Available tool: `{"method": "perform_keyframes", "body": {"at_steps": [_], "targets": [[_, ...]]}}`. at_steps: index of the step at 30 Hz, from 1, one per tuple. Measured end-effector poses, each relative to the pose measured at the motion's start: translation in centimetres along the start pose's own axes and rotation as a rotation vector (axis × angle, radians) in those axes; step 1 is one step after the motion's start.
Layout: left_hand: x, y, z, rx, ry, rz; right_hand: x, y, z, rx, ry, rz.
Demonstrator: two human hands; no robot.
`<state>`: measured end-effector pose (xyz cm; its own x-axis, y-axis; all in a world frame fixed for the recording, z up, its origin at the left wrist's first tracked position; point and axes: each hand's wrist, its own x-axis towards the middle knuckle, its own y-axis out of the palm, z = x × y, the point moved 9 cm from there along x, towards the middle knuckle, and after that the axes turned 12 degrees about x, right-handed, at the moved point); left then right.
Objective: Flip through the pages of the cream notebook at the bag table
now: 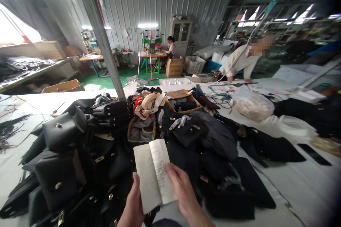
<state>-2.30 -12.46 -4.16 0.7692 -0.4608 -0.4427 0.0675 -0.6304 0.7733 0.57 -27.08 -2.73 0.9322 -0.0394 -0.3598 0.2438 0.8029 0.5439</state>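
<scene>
An open notebook (153, 177) with handwriting on its pages is held up at the bottom centre. My left hand (132, 198) grips its left edge, the thumb along the side and the other fingers hidden behind. On the right page lies the thumb of my right hand (183, 188), with that hand wrapped around the right edge. Black handbags (64, 131) with metal clasps are piled to the left of the notebook. More black bags (189, 131) and flat black pieces (229, 195) lie to its right.
A box (141, 131) of tape rolls and wrappings stands behind the notebook. A metal post (103, 39) rises left of centre. A phone (314, 154) and a plastic bag (253, 104) lie at right. One person (239, 60) leans on the far table edge; another (171, 48) sits at a machine.
</scene>
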Motion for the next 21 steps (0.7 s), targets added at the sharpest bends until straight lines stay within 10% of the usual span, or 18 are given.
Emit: {"method": "perform_keyframes", "body": {"at_steps": [21], "targets": [[-5.2,-3.5,1.9,0.023,0.140,-0.144,-5.9,2.8,-4.1,0.498,0.529,0.223]]}}
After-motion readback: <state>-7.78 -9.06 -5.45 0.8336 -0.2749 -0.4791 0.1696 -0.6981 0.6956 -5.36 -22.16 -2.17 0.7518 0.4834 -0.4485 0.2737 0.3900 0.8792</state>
